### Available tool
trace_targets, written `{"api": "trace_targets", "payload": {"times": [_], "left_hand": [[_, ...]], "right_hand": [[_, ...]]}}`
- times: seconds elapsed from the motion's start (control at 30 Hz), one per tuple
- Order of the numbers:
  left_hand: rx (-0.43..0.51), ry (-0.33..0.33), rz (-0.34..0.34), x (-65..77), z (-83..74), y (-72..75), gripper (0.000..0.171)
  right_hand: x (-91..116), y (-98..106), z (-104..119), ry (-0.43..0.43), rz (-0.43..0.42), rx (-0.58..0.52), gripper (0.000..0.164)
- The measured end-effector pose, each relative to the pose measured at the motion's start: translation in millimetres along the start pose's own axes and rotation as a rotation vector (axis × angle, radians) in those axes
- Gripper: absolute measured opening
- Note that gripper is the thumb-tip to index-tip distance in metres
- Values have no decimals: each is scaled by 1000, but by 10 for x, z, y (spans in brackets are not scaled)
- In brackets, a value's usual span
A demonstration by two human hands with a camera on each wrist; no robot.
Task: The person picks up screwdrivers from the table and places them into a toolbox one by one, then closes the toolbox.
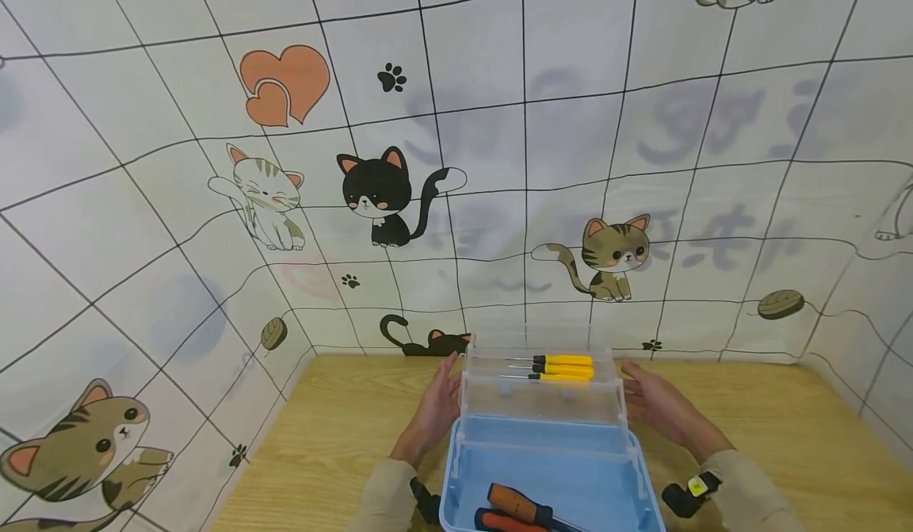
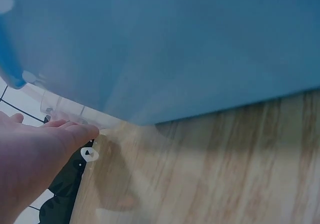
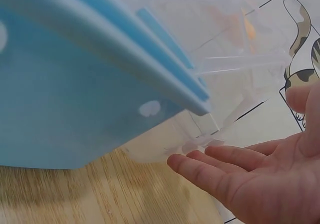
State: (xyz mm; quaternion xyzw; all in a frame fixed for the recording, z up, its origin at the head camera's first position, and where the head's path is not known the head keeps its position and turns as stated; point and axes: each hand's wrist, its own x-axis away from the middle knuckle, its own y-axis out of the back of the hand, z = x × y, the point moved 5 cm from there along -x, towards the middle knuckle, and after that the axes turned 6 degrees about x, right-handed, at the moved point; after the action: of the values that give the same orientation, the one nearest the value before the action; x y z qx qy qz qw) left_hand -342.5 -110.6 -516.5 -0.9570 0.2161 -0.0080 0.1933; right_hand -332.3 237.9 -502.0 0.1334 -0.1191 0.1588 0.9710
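Observation:
A light blue toolbox [image 1: 592, 480] stands on the table, its clear plastic upper section [image 1: 599, 401] swung up and back. Several small yellow-handled screwdrivers [image 1: 567, 371] lie in that clear part. Inside the blue base are a screwdriver with an orange-brown handle [image 1: 515, 503] and a red-and-black handle [image 1: 502, 521]. My left hand [image 1: 435, 405] is at the left side of the clear section, fingers extended. On the opposite side my right hand [image 1: 663, 405] has its fingers stretched out, with fingertips [image 3: 182, 163] right by the clear plastic in the right wrist view.
Under the box is a wood-grain table [image 1: 342, 429]. White wall covering [image 1: 485, 143] printed with cats and black grid lines rises close behind and to both sides. Dark straps with small devices [image 1: 688, 496] sit on the wrists.

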Motion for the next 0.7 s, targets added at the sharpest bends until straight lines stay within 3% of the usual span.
{"api": "trace_targets", "payload": {"times": [0.23, 0.53, 0.7], "left_hand": [[21, -21, -23, 0, -3, -10, 68], [-6, -26, -46, 10, -39, -13, 66], [3, -65, -50, 9, -70, -12, 65]], "right_hand": [[26, 6, 26, 45, 8, 11, 87], [61, 10, 55, 67, -9, 9, 87], [70, 20, 90, 88, -34, 22, 87]]}}
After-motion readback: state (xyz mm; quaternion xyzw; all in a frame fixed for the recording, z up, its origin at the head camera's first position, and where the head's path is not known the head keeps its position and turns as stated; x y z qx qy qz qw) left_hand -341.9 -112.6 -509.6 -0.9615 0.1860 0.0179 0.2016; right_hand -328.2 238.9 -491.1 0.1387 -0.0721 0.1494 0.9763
